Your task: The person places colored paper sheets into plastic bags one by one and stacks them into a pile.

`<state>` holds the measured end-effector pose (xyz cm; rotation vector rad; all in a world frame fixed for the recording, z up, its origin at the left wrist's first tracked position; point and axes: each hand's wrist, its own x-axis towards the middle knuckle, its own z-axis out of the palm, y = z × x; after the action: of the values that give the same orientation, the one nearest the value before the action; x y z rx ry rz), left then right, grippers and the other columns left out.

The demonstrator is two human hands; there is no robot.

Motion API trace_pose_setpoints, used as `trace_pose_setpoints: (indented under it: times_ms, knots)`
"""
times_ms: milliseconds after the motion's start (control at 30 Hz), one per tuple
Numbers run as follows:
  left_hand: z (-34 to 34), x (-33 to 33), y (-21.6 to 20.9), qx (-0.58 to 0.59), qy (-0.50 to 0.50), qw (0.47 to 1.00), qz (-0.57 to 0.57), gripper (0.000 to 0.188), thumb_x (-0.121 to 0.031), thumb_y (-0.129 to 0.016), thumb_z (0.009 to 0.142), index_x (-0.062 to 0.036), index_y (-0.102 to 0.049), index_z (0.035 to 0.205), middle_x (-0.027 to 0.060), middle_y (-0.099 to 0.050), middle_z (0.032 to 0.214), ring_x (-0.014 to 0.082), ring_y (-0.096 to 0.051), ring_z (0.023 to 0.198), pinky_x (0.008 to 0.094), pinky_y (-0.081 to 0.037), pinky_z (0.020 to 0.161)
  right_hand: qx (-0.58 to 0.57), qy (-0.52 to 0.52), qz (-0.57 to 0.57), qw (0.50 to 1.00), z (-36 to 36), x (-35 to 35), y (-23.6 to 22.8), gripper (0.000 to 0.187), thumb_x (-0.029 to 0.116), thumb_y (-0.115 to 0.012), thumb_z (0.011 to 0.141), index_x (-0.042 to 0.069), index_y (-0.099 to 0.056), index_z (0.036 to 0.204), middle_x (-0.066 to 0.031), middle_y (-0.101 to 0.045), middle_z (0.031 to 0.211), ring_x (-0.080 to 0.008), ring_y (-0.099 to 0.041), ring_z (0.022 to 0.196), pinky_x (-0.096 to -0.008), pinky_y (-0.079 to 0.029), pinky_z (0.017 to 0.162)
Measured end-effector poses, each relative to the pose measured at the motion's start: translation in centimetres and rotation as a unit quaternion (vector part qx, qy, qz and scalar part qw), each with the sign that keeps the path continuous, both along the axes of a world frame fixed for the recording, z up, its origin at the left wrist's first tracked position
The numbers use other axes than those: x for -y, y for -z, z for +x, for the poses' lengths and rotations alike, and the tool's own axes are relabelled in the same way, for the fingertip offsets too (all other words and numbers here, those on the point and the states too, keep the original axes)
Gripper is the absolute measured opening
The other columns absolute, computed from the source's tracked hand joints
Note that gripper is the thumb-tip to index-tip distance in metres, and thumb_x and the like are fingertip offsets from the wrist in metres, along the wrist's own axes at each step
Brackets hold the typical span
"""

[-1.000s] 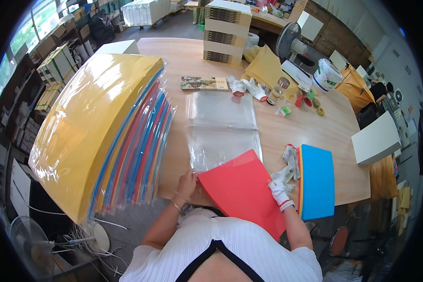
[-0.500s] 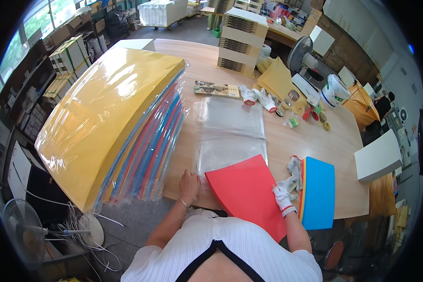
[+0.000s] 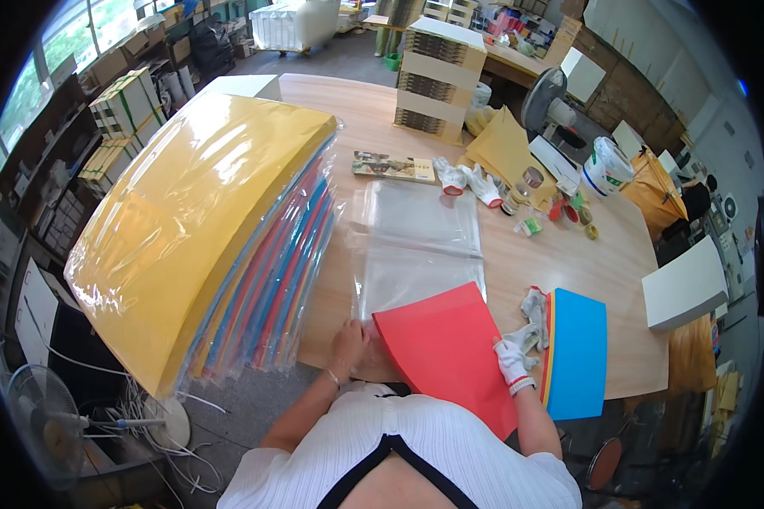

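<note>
A red stack of paper or card (image 3: 450, 356) slants across the table's front edge, its lower part against my body. My right hand (image 3: 512, 363), in a white glove, grips it by the right edge. Clear plastic bags (image 3: 420, 254) lie flat in front of me, partly covered by the red stack. My bare left hand (image 3: 349, 346) is at their lower left corner, fingers bent together on the plastic edge; the fingertips are small and hard to see. Beside my right hand lie grey-white gloves (image 3: 534, 318) and a blue-topped stack of coloured paper (image 3: 577, 352).
To the left rises a tall pile of plastic-wrapped coloured paper (image 3: 204, 212), yellow on top. Farther back are a booklet (image 3: 393, 166), white gloves (image 3: 467, 180), tape rolls (image 3: 568, 212), a white bucket (image 3: 607, 165) and a banded stack (image 3: 437, 81). A white block (image 3: 685, 284) stands at right.
My left hand has shifted slightly right toward the bags' corner, and its fingers have drawn together. The right hand keeps its grip on the red stack. The view has tilted slightly.
</note>
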<state>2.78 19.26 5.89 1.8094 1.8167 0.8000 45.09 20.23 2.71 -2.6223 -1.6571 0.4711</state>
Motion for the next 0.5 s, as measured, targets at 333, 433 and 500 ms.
trace_pose_setpoints:
  times_ms: [333,433,500]
  knots:
    - [-1.7,0.9,-0.2,0.429,0.155,0.832,-0.316,0.037,-0.029,-0.059,0.08,-0.0001,-0.052,0.101,0.0145,-0.06,0.09,0.0255,-0.06,0.077,0.0357,-0.048,0.068,0.128,0.032,-0.037,0.991,-6.5,1.2,-4.4,0.069,0.046,-0.053,0.083,0.011,-0.024,0.135,-0.0155,-0.039,0.13,-0.0264,-0.043,0.109,-0.0243,-0.041,0.086]
    - [0.5,-2.6,-1.2,0.667,0.058,0.624,-0.403,0.043,-0.031,-0.06,0.081,-0.0001,-0.048,0.109,0.0106,-0.061,0.093,0.0237,-0.061,0.082,0.0344,-0.048,0.072,0.289,0.095,0.031,0.952,-3.1,1.2,-0.3,0.065,0.04,-0.054,0.083,0.009,-0.026,0.133,-0.0149,-0.039,0.13,-0.0173,-0.047,0.104,-0.0218,-0.042,0.084]
    - [2.3,-4.8,0.0,0.633,-0.024,0.702,-0.325,0.044,-0.03,-0.06,0.082,0.0001,-0.047,0.111,0.0102,-0.061,0.096,0.024,-0.061,0.085,0.0339,-0.048,0.075,0.12,0.065,0.077,0.988,-2.1,0.4,1.4,0.049,0.037,-0.053,0.084,0.007,-0.039,0.12,-0.0147,-0.048,0.113,-0.0189,-0.053,0.092,-0.0266,-0.044,0.075]
